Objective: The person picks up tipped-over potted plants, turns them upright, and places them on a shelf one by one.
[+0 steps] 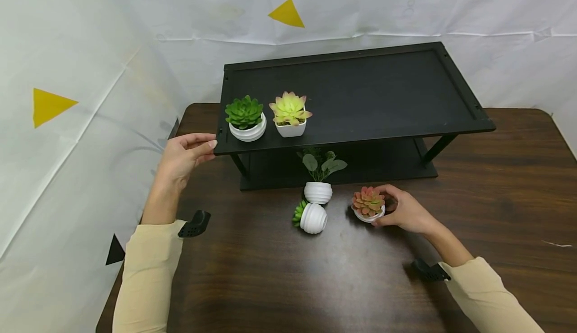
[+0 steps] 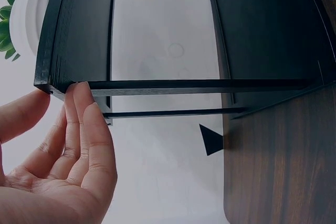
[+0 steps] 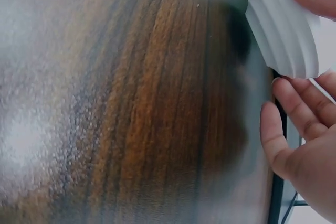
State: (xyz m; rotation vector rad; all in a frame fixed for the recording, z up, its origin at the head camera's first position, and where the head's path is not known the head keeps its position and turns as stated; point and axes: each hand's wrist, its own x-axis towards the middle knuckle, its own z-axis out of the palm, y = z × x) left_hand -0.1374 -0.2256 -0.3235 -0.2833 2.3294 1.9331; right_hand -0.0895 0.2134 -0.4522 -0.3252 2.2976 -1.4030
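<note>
My left hand (image 1: 187,155) pinches the front left corner of a black two-tier shelf (image 1: 360,92), thumb above and fingertips under its edge in the left wrist view. My right hand (image 1: 401,210) grips a red-orange potted succulent (image 1: 368,203) in front of the shelf; in the right wrist view its ribbed white pot (image 3: 281,27) sits between thumb and fingers. On the shelf's top left stand a green potted succulent (image 1: 245,117) and a yellow-green one (image 1: 290,115) in a square white pot.
Before the lower tier stands a leafy plant (image 1: 318,192) in a white pot. Touching its base in the head view, a small green succulent in a white pot (image 1: 313,218) lies on its side. All rest on a dark wood table (image 1: 252,273); white sheeting (image 1: 383,7) hangs behind and left.
</note>
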